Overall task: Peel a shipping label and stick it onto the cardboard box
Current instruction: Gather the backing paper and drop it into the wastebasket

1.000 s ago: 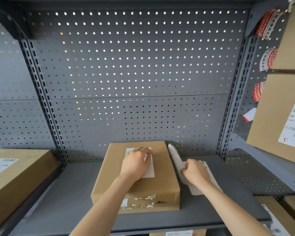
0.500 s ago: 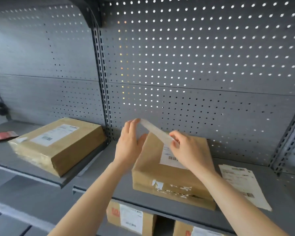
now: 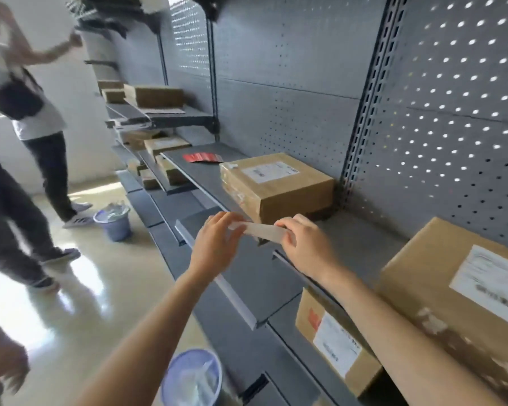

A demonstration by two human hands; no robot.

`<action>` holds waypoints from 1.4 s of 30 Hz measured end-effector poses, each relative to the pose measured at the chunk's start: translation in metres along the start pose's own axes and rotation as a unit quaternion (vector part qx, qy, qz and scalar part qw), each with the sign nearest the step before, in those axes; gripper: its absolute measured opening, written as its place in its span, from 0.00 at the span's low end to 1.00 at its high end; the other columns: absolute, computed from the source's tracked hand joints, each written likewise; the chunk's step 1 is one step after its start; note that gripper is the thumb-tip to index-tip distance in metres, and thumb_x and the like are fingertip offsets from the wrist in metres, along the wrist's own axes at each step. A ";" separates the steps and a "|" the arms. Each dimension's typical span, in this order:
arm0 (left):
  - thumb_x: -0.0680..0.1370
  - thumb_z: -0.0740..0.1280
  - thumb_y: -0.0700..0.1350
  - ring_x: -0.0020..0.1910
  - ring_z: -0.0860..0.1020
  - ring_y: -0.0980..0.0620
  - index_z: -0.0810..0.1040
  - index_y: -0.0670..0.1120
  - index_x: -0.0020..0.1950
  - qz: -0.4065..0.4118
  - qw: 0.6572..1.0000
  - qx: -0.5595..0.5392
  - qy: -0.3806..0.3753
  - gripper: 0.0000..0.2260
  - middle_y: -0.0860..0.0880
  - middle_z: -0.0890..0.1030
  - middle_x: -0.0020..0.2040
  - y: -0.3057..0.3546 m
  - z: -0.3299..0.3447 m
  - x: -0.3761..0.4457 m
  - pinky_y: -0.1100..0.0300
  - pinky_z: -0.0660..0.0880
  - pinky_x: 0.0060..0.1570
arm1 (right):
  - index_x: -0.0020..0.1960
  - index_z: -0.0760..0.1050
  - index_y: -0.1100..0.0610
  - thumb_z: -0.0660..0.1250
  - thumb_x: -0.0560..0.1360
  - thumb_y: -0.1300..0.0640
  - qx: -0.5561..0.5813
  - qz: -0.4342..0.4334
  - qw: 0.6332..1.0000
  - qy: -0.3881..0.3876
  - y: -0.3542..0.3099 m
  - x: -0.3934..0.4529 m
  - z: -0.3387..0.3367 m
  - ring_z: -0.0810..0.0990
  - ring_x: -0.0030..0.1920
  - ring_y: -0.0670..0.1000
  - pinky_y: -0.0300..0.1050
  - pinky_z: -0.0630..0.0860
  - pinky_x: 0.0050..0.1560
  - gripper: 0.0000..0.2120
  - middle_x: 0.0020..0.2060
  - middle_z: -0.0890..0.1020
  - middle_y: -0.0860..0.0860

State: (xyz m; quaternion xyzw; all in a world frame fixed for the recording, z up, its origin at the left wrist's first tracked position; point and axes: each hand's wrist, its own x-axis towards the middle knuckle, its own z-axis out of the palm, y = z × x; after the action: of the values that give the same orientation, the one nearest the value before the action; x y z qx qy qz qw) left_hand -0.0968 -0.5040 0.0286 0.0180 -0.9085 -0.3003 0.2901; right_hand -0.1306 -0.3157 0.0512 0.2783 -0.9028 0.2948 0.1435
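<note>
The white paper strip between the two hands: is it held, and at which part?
Yes. The left hand pinches the white paper strip at its left end, the right hand at its right end.

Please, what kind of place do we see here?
Probably a parcel packing or stock room: grey pegboard shelving, labelled cardboard boxes on it, and both hands holding a strip of label backing.

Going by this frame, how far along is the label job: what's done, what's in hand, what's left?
Done, it seems: the cardboard box at the right carries a white label on top. In hand: the left hand and right hand pinch the two ends of a pale paper strip, probably the peeled backing. Left: likely discarding that strip; a bin stands below the hands.
</note>
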 end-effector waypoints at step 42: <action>0.80 0.61 0.43 0.43 0.84 0.45 0.73 0.48 0.67 -0.507 0.840 -0.192 -0.003 0.15 0.49 0.77 0.61 -0.547 0.353 -0.388 0.51 0.81 0.48 | 0.52 0.79 0.52 0.62 0.77 0.55 0.091 0.156 0.943 -0.278 0.192 -0.177 0.657 0.80 0.48 0.51 0.46 0.78 0.50 0.08 0.49 0.84 0.49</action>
State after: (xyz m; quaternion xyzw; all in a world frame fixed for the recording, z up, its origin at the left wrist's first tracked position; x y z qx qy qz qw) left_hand -0.0418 -0.6828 -0.7062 0.4191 -0.6977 -0.5737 0.0920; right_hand -0.1635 -0.5151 -0.6268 0.2166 -0.9082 0.3054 -0.1871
